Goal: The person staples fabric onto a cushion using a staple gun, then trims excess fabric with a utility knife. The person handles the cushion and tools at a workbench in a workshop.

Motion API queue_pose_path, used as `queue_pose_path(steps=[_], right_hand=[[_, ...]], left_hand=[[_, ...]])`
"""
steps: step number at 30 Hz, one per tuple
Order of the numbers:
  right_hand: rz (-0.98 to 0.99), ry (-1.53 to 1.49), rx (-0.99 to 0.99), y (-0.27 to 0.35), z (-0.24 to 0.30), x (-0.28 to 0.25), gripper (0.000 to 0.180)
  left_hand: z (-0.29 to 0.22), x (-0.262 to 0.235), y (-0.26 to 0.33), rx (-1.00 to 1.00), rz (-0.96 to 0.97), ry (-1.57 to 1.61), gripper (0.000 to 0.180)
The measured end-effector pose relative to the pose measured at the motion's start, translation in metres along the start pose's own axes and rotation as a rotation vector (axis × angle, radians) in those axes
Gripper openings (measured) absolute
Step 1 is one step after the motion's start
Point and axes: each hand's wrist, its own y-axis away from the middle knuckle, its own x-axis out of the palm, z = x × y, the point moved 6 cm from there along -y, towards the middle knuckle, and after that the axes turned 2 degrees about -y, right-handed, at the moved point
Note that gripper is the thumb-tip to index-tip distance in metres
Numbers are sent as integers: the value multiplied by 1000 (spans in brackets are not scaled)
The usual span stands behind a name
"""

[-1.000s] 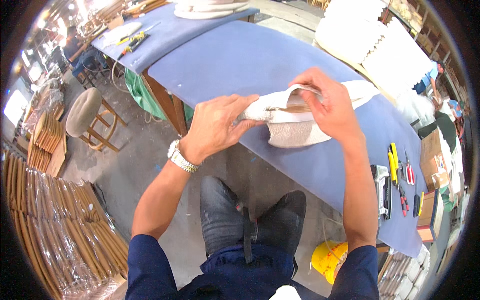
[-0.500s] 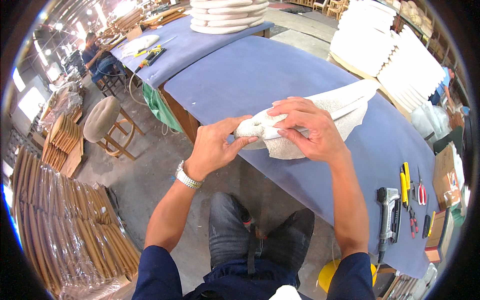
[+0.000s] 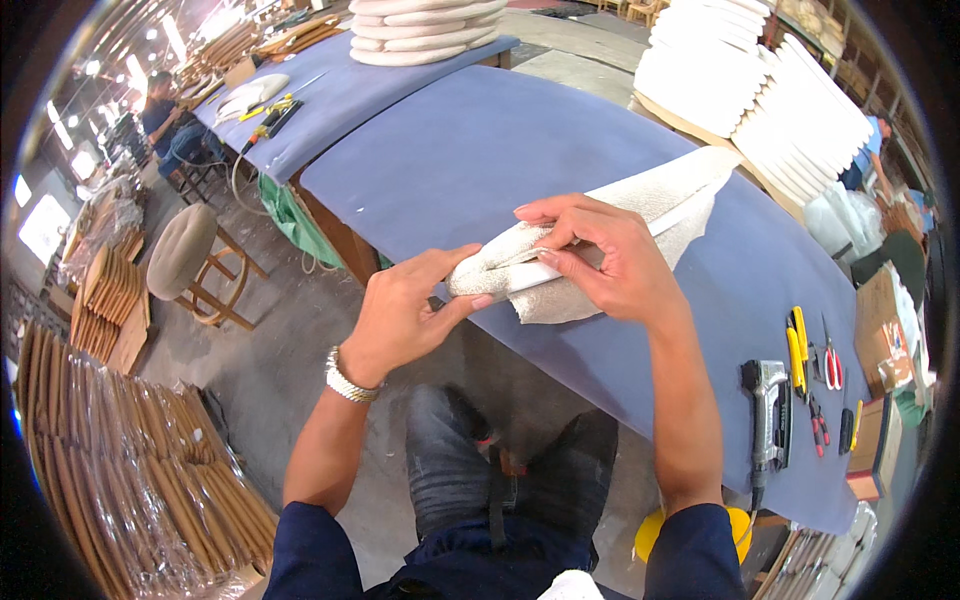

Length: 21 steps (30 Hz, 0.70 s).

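Note:
An off-white textured fabric piece [image 3: 665,195], folded around a smooth white insert [image 3: 675,217], lies slantwise over the near edge of the blue table. My left hand [image 3: 405,312] holds its rounded, covered near end between thumb and fingers. At the middle of the piece, my right hand [image 3: 620,258] is closed with thumb and fingertips pinching the fabric along the fold. A loose flap of fabric [image 3: 550,303] hangs below the right hand. The fingertips hide part of the fold, and the insert's far end narrows toward the upper right.
On the blue table [image 3: 450,150], a staple gun [image 3: 765,415], yellow-handled tool [image 3: 797,350], red-handled pliers [image 3: 832,368] and small nippers [image 3: 819,430] lie at right. White cushions [image 3: 700,65] are stacked behind. A stool [image 3: 185,255] and plastic-wrapped brown pieces [image 3: 130,470] stand left.
My right fingers have shifted along the fold, and the fabric now closes over more of the near end. The piece has turned slightly in my hands. The whole view has shifted a little.

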Motion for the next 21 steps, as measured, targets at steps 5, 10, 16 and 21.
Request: queue_pose_path(steps=[5, 10, 16, 21], right_hand=[[-28, -23, -18, 21, -7, -23, 8], [-143, 39, -98, 14, -19, -4, 17], [-325, -17, -135, 30, -8, -30, 21], [-419, 203, -108, 90, 1, -104, 23]], left_hand=[[1, 3, -38, -36, 330, 305, 49], [-24, 13, -74, 12, 581, 90, 51], [-48, 40, -113, 75, 672, 11, 33], [-53, 38, -106, 179, 552, -112, 38]])
